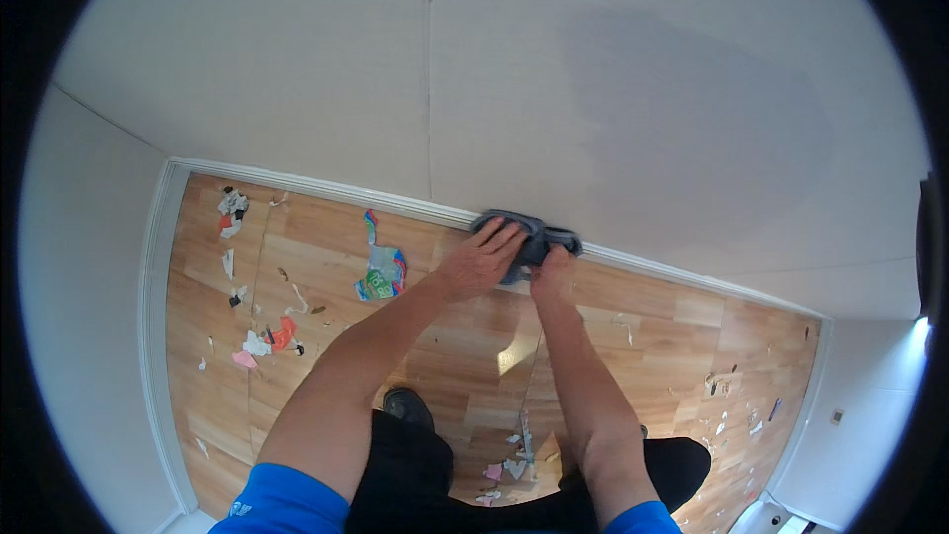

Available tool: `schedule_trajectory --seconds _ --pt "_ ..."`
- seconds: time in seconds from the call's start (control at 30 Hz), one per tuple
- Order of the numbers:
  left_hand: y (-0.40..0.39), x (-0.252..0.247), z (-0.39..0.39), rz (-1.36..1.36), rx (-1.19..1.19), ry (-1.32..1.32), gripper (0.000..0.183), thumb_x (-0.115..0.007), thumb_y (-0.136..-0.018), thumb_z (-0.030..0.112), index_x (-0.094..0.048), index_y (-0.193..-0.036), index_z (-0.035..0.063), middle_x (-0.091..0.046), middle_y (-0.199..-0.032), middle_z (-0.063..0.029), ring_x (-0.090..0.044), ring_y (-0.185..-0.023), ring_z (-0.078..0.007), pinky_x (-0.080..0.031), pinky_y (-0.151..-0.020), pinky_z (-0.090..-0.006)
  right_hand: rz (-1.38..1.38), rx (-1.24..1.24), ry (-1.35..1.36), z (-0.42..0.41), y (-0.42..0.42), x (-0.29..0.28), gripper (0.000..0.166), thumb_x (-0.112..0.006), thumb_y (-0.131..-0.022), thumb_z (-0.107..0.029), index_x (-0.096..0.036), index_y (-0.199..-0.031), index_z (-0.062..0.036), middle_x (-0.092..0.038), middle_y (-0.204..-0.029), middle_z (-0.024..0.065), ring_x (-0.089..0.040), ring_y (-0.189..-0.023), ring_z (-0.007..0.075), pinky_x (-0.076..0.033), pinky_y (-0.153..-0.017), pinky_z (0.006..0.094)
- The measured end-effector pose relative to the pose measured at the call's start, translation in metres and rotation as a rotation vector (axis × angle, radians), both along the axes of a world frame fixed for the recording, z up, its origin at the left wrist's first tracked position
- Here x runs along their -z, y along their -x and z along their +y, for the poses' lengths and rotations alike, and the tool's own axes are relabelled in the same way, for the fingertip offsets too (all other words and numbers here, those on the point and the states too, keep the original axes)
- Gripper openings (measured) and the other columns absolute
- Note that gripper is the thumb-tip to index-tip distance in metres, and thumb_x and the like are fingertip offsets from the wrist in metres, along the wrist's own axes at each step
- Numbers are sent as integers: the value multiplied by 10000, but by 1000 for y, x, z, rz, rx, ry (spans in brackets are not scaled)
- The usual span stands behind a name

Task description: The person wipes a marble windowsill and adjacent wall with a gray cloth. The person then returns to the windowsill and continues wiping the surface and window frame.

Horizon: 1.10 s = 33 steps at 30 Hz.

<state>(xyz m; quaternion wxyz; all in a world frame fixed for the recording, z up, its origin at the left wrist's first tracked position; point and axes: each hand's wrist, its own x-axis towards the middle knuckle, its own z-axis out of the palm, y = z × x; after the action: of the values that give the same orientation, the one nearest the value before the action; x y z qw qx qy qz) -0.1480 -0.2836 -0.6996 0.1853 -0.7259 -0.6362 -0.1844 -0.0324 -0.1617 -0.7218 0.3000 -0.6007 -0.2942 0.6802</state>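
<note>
A dark grey cloth (pixel 535 243) lies bunched along the white baseboard (pixel 326 184), at the foot of the light wall (pixel 311 74). My left hand (pixel 485 259) presses on its left part, fingers pointing up toward the wall. Close beside it, my right hand (pixel 552 273) grips the right part of the cloth, its fingertips partly hidden in the folds. Under both hands is a wood-look floor (pixel 460 341).
A torn, colourful plastic wrapper (pixel 382 274) is left of my hands. Paper and plastic scraps (pixel 270 337) litter the left side, with more debris (pixel 715 386) at the right. My shoe (pixel 408 408) and scraps (pixel 515 467) are below. A side wall (pixel 81 274) bounds the left.
</note>
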Motion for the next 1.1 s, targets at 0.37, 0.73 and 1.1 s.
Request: schedule_trajectory --seconds 0.37,0.73,1.1 --pt "-31 11 42 -88 122 -34 467 -544 -843 171 -595 -1269 -10 -537 -1375 -113 -438 -1336 -242 -285 -1167 -429 -190 -212 -253 74 -82 37 226 -403 -945 -257 -509 -1111 -146 -595 -1094 58 -578 -934 191 -471 -645 372" --pt "48 12 -47 26 -60 263 574 -580 -809 184 -515 -1354 16 -492 -1391 -146 -407 -1348 -308 -250 -1177 -483 79 6 41 -36 34 6 273 -456 -955 -365 -575 -1066 -146 -631 -1025 60 -610 -889 213 -483 -673 358" --pt "4 -17 -30 -133 -346 267 479 -658 -820 151 -538 -1246 -34 -462 -1328 -213 -436 -1218 -437 -414 -1031 -493 183 197 -254 -26 23 -10 424 -613 -839 -34 -414 -1204 47 -541 -1190 166 -539 -1048 289 -451 -958 401"
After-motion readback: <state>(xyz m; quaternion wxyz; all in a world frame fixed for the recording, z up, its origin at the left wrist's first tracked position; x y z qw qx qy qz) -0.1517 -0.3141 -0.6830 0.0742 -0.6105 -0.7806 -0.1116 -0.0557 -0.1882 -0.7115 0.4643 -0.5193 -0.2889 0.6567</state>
